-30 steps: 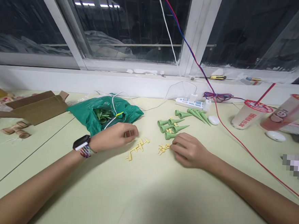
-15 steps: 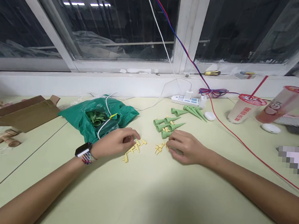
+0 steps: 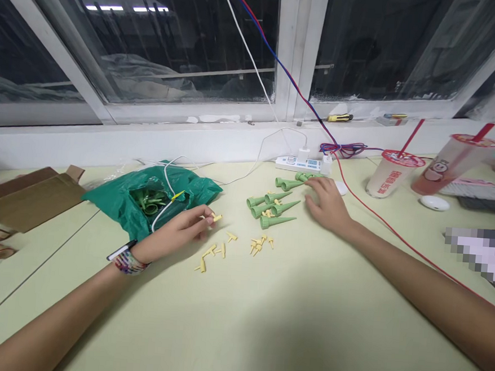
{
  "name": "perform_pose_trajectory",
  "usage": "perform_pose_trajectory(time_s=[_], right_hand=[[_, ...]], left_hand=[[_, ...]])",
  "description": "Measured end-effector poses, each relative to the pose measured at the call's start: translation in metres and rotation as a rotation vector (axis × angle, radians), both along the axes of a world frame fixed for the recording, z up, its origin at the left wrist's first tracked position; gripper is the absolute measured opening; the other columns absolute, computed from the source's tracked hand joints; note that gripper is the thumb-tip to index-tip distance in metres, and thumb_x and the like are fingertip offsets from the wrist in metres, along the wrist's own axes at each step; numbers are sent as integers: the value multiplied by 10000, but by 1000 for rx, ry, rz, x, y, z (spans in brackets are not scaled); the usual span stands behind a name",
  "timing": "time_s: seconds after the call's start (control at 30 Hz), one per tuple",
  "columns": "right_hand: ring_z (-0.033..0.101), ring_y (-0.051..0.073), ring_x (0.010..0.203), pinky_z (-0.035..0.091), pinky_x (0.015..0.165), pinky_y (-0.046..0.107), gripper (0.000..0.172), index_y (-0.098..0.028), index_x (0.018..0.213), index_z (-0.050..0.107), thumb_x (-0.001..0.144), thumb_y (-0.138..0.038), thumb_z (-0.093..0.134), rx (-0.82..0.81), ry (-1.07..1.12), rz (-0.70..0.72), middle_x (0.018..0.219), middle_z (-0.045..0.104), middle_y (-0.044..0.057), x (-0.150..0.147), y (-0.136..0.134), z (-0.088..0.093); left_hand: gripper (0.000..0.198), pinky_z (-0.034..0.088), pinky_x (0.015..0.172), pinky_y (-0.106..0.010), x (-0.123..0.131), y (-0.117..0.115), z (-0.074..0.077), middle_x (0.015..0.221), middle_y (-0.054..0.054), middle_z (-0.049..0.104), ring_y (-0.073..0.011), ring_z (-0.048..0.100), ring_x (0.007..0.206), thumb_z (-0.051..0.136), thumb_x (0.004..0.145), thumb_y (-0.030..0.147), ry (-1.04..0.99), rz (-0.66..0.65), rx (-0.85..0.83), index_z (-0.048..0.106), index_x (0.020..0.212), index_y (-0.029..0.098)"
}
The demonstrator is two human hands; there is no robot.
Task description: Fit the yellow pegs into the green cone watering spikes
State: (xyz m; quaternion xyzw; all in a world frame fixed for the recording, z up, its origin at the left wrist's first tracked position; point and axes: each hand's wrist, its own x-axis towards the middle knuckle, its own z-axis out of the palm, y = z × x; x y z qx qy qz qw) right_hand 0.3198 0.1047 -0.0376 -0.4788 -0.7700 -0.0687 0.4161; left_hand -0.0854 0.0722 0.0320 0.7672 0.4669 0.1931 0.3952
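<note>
My left hand [image 3: 189, 225], with a band and a dark watch at the wrist, pinches a small yellow T-shaped plastic piece [image 3: 217, 218] above the table. Below it lie several more yellow T-shaped pieces [image 3: 223, 250]. A cluster of smaller yellow pegs [image 3: 258, 245] rests further right. Near the middle, several hollow green plastic spikes [image 3: 276, 223] lie in a group, some with yellow pieces beside or on them. My right hand [image 3: 327, 205] is over the rear green spikes [image 3: 293, 185], thumb apart from the fingers. Its fingertips reach those spikes; contact is partly hidden.
An open green plastic bag [image 3: 115, 189] of green spikes stands behind my left hand. A cardboard box [image 3: 30, 198] is at far left. At the back are a power strip [image 3: 297, 164] and cables. Two drink cups [image 3: 390, 175] and a white case [image 3: 435, 203] stand right.
My left hand has lifted a yellow T-shaped piece off the table. My right hand has left the small yellow pegs and moved back and right to the rear green spikes.
</note>
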Motion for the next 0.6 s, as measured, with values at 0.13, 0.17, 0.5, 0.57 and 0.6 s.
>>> perform_pose_trajectory(time_s=[0.13, 0.17, 0.5, 0.57, 0.6], right_hand=[[527, 350, 1334, 428, 1153, 592, 453, -208, 1398, 616, 971, -176, 468, -58, -69, 74, 1374, 648, 149, 17, 26, -6], [520, 343, 1350, 422, 1160, 587, 477, -209, 1409, 613, 964, -152, 452, -72, -94, 95, 1376, 653, 143, 16, 33, -6], [583, 342, 1071, 482, 994, 509, 266, -159, 1079, 788, 864, -153, 632, -201, -247, 60, 1055, 748, 154, -3, 84, 6], [575, 346, 1070, 476, 979, 512, 213, -174, 1040, 790, 890, -189, 638, -176, -264, 52, 1043, 750, 151, -2, 84, 5], [574, 345, 1068, 473, 975, 513, 195, -179, 1025, 787, 906, -205, 635, -160, -273, 51, 1042, 749, 149, -1, 84, 4]], left_hand=[[410, 470, 753, -297, 14, -9, -1, 774, 9, 593, -167, 566, 737, 398, 1066, 590, -12, 46, 47, 538, 950, 223], [425, 459, 738, -293, 18, -11, -1, 752, 14, 572, -162, 544, 714, 376, 1075, 584, -4, 37, 68, 531, 916, 221], [440, 443, 665, -278, 38, -19, 1, 708, 2, 578, -148, 536, 670, 484, 1054, 521, -89, 60, 184, 541, 758, 200], [371, 481, 662, -273, 40, -20, 1, 735, -6, 642, -153, 588, 683, 552, 1023, 531, -159, 67, 105, 581, 856, 201], [350, 497, 659, -272, 41, -21, 1, 742, -9, 662, -153, 604, 682, 588, 1005, 533, -192, 70, 64, 588, 896, 200]])
